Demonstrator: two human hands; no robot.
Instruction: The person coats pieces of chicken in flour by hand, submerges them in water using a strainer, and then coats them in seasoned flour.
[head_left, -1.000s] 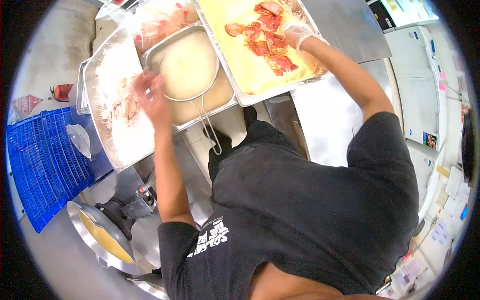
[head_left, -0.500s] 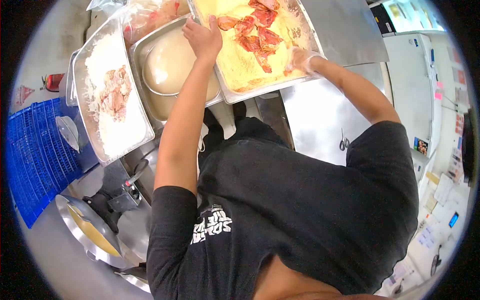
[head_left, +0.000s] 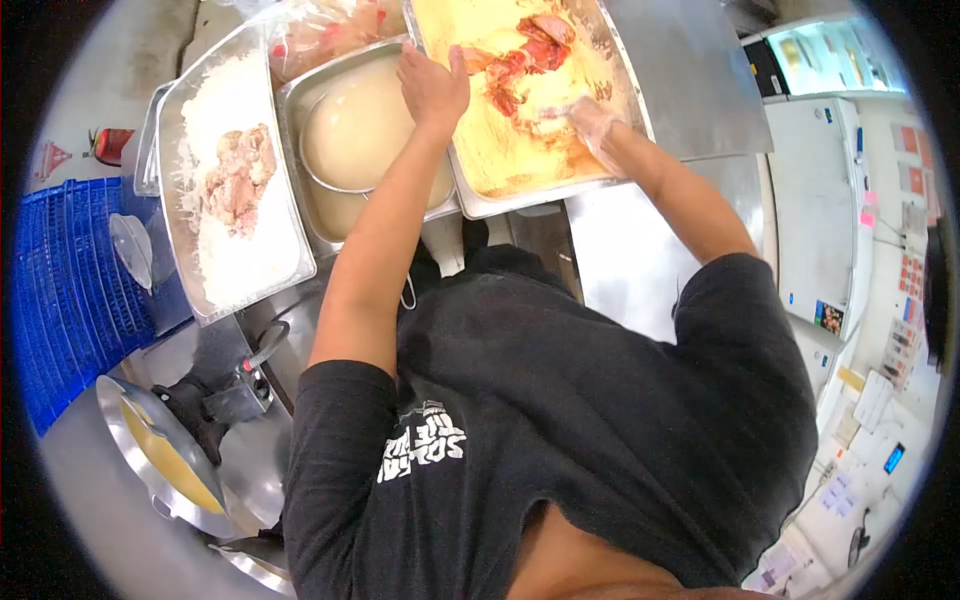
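Observation:
My left hand (head_left: pixel 433 90), bare with its fingers stretched out, rests at the near tray rim beside the yellow powder. In a clear plastic glove, my right hand (head_left: pixel 595 128) reaches low into the metal tray (head_left: pixel 548 194) of yellow powder (head_left: pixel 490 160), fingers extended and partly blurred. Red, marinated-looking meat pieces (head_left: pixel 540 52) lie in a cluster beyond its fingertips. Left of that tray stands a metal pan (head_left: pixel 292 105) of pale liquid with a round wire-rimmed strainer (head_left: pixel 340 188) in it. Farther left, pale raw meat (head_left: pixel 238 185) sits on white flour (head_left: pixel 240 265) in another tray.
A clear plastic bag (head_left: pixel 325 40) with reddish contents lies behind the pan. Blue plastic crates (head_left: pixel 80 300) stand at the left, with a metal bowl (head_left: pixel 165 450) holding something yellow below them. A steel counter (head_left: pixel 690 80) extends to the right.
My right hand has moved left and inward through the yellow powder. The red meat is gathered farther back, leaving orange streaks nearer me. My left hand stays by the rim while the view shifts slightly.

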